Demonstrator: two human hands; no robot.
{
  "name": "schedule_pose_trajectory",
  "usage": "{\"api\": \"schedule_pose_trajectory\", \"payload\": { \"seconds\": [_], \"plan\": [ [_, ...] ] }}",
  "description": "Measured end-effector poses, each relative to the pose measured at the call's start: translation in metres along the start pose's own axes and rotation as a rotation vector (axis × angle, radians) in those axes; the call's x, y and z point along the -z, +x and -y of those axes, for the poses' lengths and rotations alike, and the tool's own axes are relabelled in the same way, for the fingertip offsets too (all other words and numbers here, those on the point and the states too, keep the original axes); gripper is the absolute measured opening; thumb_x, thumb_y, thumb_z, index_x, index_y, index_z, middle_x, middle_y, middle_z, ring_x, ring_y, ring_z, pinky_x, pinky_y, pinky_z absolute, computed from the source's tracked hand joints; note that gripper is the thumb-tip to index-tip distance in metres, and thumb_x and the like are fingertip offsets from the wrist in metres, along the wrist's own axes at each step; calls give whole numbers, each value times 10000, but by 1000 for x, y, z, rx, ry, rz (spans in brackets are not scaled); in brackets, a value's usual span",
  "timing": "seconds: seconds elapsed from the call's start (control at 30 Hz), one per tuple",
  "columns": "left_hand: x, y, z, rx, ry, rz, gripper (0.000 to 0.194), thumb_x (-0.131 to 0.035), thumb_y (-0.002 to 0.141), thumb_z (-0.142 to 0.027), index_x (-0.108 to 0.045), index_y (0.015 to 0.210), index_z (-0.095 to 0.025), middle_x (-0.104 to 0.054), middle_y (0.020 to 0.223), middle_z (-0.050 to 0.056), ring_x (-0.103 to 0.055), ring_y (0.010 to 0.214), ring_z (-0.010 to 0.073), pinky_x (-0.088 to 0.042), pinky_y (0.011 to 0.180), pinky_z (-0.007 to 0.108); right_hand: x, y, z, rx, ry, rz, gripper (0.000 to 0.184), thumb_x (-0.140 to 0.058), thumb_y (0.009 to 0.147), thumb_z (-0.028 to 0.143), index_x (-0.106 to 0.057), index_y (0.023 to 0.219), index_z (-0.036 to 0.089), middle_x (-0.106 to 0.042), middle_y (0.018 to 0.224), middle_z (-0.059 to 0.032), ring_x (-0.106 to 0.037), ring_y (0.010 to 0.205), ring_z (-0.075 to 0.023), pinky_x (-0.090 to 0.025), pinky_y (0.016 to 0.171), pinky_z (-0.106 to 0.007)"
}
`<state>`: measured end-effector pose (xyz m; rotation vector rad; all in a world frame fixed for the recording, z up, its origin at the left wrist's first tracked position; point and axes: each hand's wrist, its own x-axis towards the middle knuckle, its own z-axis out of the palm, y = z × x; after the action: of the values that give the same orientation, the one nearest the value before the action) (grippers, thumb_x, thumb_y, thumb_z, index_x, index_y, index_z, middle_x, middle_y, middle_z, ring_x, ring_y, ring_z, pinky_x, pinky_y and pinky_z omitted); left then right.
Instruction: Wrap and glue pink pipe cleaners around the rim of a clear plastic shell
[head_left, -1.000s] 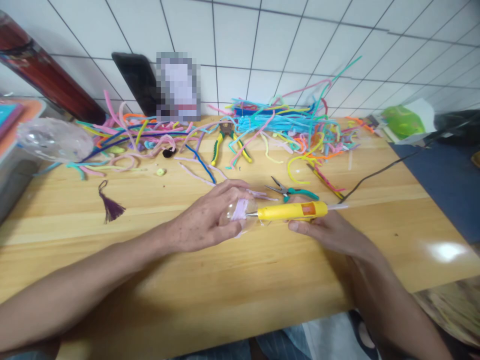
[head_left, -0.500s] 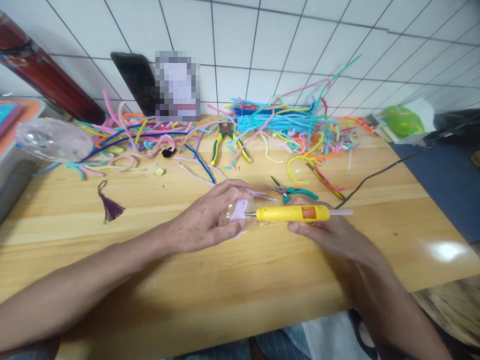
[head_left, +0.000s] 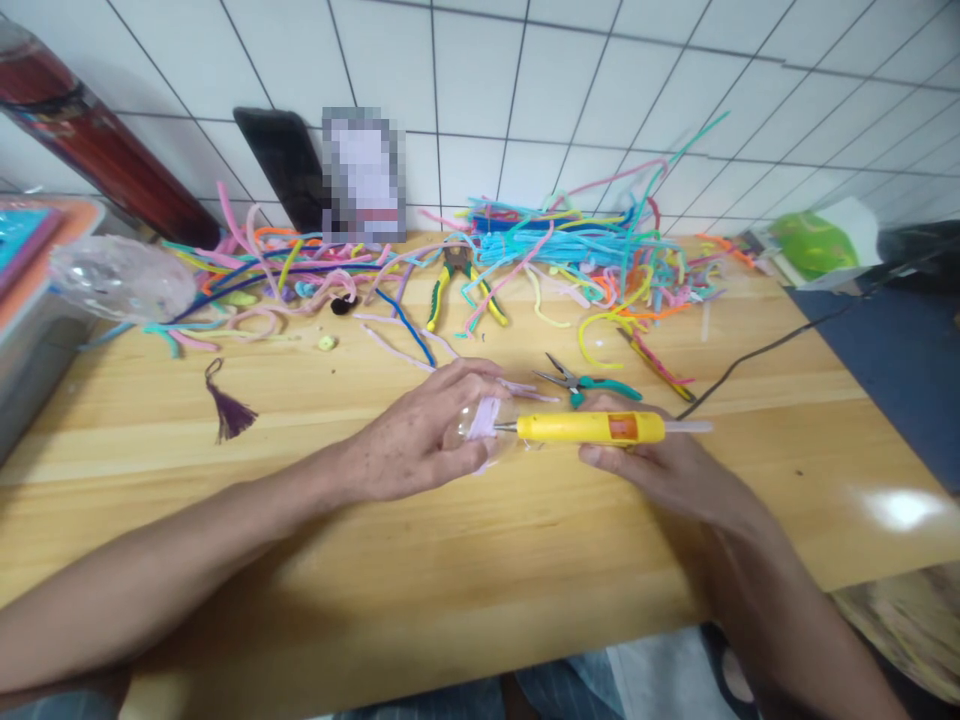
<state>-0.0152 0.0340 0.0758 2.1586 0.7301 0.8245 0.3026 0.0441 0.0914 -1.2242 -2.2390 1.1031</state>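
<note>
My left hand is curled around a small clear ball with a pale pink pipe-cleaner piece on it, low over the wooden table. My right hand grips a yellow glue gun held level. Its metal tip touches the pink piece. A clear glue stick pokes out of the gun's back end, and a black cord runs off to the right.
Several coloured pipe cleaners lie heaped along the back by the tiled wall. Yellow-handled pliers, green-handled pliers, a purple tassel and a clear plastic dome lie on the table. A phone leans on the wall.
The glue gun has levelled out and slid slightly right and down in my right hand. My left hand has stayed put on the ball.
</note>
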Motion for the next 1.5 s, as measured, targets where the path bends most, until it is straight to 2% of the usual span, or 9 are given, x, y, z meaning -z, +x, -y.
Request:
{"api": "schedule_pose_trajectory", "payload": {
  "seconds": [0.13,0.33,0.6,0.8,1.13,1.3,1.5],
  "plan": [
    [0,-1,1,18,11,2,436,-620,1059,-309,-536,1484,-259,-598,1473,153,-581,1390,311,-530,1162,512,0,0,0,2,-4,-18,320,-661,1005,566,-621,889,270,-639,932,-41,-644,871,-254,-555,771,-396],
    [-1,-1,1,22,15,-6,414,-622,1053,-310,-547,1457,-255,-606,1455,150,-582,1388,315,-532,1156,521,0,2,1,23,-3,-8,309,-669,1002,549,-614,879,271,-630,878,-28,-628,809,-237,-546,736,-382],
    [1,-2,-1,27,9,8,412,-612,1066,-312,-538,1468,-255,-590,1477,153,-567,1409,304,-513,1183,513,-3,-1,-9,-20,6,-68,336,-702,979,600,-643,894,281,-679,945,-44,-661,894,-276,-582,835,-429],
    [0,-1,-1,-3,-29,14,483,-605,1078,-359,-520,1549,-293,-603,1499,146,-581,1379,311,-516,1177,515,-1,1,-6,-29,23,-12,318,-699,977,568,-640,896,266,-651,903,-30,-629,833,-245,-553,775,-385],
    [1,0,-3,-4,-1,13,460,-601,1087,-340,-531,1536,-272,-605,1493,142,-585,1369,293,-505,1183,490,-1,-1,-7,-37,27,3,320,-688,986,555,-621,875,262,-625,886,-22,-609,828,-234,-533,756,-364],
    [0,0,-1,-9,-13,5,464,-604,1085,-347,-533,1538,-277,-603,1487,142,-583,1377,302,-512,1175,491,-1,0,-7,-29,46,-22,320,-705,974,556,-613,889,262,-614,872,-15,-600,803,-222,-524,721,-349],
    [0,0,0,-17,-18,5,470,-607,1083,-337,-524,1542,-276,-606,1484,144,-587,1372,299,-505,1181,491,-3,-1,-9,-13,42,-56,321,-717,973,558,-625,875,266,-648,900,-16,-632,837,-233,-530,766,-367]
  ]
}}
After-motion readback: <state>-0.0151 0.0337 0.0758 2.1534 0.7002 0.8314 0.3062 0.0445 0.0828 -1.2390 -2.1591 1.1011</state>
